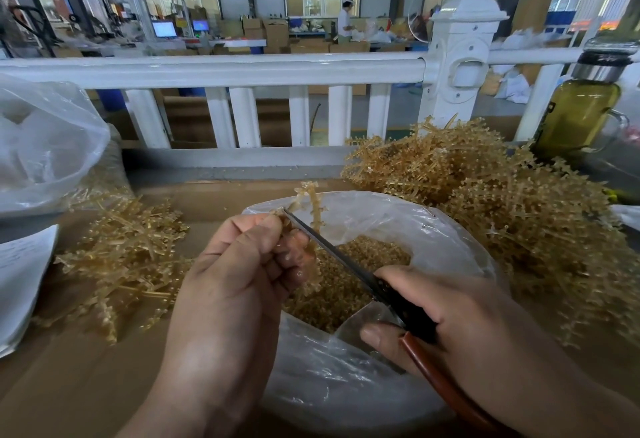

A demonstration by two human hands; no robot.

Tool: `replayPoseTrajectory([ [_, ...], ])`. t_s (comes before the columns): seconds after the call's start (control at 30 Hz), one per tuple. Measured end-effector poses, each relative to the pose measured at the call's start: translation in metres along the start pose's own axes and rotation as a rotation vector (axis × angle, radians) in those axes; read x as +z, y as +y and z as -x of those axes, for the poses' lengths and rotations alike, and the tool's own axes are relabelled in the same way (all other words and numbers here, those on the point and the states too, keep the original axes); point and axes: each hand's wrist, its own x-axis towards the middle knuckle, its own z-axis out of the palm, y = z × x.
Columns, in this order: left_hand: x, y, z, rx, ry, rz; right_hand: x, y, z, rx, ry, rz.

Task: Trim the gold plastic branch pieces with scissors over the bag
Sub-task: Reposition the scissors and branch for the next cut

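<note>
Here we pinch the gold branch [309,202] in our curled left hand [242,264] above the bag [450,229], so offcuts [367,261] fall inside; our right hand [467,316] grips the scissors [341,257], laid against the branch.

branch pieces [313,203]: knobbly translucent gold plastic | bag [346,385]: thin crinkly clear plastic, shiny | scissors [332,250]: dull metal blades, glossy brown handle

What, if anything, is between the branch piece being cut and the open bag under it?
Nothing visible. The left hand holds the branch piece over the open bag, the scissors in the right hand cross it, and only trimmed bits lie inside below.
</note>
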Motion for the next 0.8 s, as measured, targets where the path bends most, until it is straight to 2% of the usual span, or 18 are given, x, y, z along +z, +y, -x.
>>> replayPoseTrajectory([
  [0.8, 0.0026, -0.0013, 0.003, 0.014, 0.027, -0.099, 0.003, -0.0016, -0.0005, 0.017, 0.026, 0.026],
])
